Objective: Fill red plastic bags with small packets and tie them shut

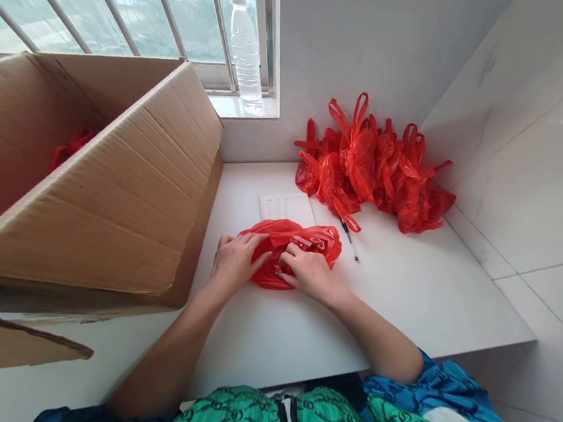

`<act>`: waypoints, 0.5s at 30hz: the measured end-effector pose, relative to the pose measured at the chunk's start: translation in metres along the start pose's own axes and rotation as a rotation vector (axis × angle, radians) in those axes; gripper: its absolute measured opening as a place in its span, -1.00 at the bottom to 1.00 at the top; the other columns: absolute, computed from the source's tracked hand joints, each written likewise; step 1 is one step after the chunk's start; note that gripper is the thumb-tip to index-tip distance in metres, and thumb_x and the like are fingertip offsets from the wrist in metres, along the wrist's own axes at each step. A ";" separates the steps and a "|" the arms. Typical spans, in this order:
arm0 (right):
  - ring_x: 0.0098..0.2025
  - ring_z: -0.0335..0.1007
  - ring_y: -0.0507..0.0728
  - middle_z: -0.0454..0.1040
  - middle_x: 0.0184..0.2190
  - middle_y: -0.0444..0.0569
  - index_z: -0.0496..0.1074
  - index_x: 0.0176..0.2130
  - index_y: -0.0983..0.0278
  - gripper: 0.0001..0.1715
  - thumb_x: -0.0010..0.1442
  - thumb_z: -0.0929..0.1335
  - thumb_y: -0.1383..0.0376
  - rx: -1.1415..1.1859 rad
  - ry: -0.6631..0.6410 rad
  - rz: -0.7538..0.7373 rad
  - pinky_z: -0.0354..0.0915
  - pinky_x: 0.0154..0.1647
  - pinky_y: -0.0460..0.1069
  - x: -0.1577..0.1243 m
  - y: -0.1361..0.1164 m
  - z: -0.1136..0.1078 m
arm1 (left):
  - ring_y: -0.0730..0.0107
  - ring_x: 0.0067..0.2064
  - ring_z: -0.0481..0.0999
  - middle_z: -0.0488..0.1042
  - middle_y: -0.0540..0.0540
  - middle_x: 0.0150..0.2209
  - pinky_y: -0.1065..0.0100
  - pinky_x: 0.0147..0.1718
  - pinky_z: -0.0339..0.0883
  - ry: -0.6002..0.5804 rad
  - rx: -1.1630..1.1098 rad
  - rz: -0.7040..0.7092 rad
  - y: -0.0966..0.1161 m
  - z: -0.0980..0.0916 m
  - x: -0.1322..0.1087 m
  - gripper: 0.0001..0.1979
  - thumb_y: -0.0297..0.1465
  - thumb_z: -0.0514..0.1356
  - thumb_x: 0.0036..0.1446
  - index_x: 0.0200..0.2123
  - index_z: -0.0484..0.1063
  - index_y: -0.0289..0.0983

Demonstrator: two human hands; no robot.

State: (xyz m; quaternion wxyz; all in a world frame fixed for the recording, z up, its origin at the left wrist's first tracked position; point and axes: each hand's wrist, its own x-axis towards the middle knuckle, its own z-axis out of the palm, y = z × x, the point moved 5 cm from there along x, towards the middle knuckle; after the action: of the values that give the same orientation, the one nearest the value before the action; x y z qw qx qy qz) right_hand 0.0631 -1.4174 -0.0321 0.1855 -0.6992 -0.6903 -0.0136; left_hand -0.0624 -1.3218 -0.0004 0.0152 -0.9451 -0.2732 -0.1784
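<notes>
A red plastic bag [280, 227] lies opened on the white tabletop in front of me. My left hand [239, 258] grips its left rim, thumb and fingers around the thin plastic. Reaching into the bag's mouth, my right hand [308, 271] has its fingers curled and pinched around a small red packet, mostly hidden by the fingers. Red packets with white print [308, 243] show inside the bag, just beyond my right knuckles. The bag's bottom and the rest of its contents are hidden.
Several tied red bags [360, 155] are heaped at the back against the wall. A white printed sheet [286, 207] and a pen [349, 239] lie behind my hands. At left stands a large open cardboard box [127, 188] with something red inside. A water bottle [246, 53] stands on the windowsill.
</notes>
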 end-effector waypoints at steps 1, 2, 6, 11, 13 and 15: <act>-0.39 0.37 0.02 0.48 -0.23 -0.09 0.46 -0.26 0.23 -0.81 0.30 0.38 0.16 0.033 0.021 0.000 -0.04 -0.52 -0.06 0.000 0.003 -0.002 | 0.15 -0.09 0.57 0.60 -0.11 -0.06 0.16 -0.13 0.13 0.002 0.001 -0.006 -0.001 0.000 0.000 -0.75 -0.25 0.11 0.32 -0.01 0.45 -0.16; -0.39 0.37 0.03 0.48 -0.26 -0.10 0.46 -0.28 0.23 -0.76 0.30 0.38 0.12 0.056 0.051 0.013 -0.02 -0.51 -0.06 0.000 0.006 -0.004 | 0.16 -0.12 0.57 0.61 -0.09 -0.10 0.16 -0.14 0.13 0.008 0.000 -0.011 -0.001 0.000 0.001 -0.78 -0.25 0.10 0.32 -0.08 0.48 -0.17; -0.26 0.39 0.11 0.50 -0.23 -0.03 0.48 -0.23 0.25 -0.79 0.33 0.36 0.16 0.044 0.195 0.065 0.13 -0.41 -0.03 0.003 0.017 -0.011 | 0.21 -0.15 0.59 0.57 -0.06 0.02 0.19 -0.12 0.19 0.073 -0.041 -0.029 0.000 0.000 0.001 -0.76 -0.37 0.11 0.28 -0.02 0.44 -0.16; 0.05 0.30 0.32 0.46 0.10 0.15 0.41 0.11 0.29 -0.55 0.25 0.41 0.24 -0.051 0.250 -0.041 0.23 0.00 0.17 0.018 0.007 -0.003 | 0.20 0.09 0.51 0.40 -0.06 0.23 0.25 -0.06 0.28 0.165 -0.081 0.023 0.008 -0.001 0.001 -0.45 -0.51 0.08 0.19 0.25 0.24 -0.14; 0.13 0.25 0.36 0.38 0.21 0.19 0.30 0.24 0.32 -0.38 0.25 0.41 0.23 -0.057 0.258 -0.036 0.20 0.05 0.23 0.026 0.005 0.002 | 0.21 0.00 0.56 0.41 -0.06 0.22 0.26 -0.07 0.31 0.183 -0.091 0.024 0.008 -0.001 0.001 -0.37 -0.54 0.08 0.16 0.31 0.17 -0.16; 0.17 0.22 0.37 0.36 0.23 0.19 0.24 0.29 0.35 -0.32 0.26 0.40 0.24 -0.044 0.265 -0.031 0.18 0.08 0.24 0.034 0.005 0.007 | 0.21 -0.15 0.59 0.49 -0.09 0.15 0.24 -0.09 0.34 0.191 -0.097 -0.010 0.006 -0.001 0.001 -0.32 -0.55 0.07 0.14 0.34 0.12 -0.18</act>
State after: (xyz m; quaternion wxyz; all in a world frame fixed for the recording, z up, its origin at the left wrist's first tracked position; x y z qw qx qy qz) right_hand 0.0681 -1.3828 -0.0306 0.2595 -0.6842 -0.6701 -0.1241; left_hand -0.0586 -1.3265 0.0009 -0.0053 -0.9221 -0.2661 -0.2809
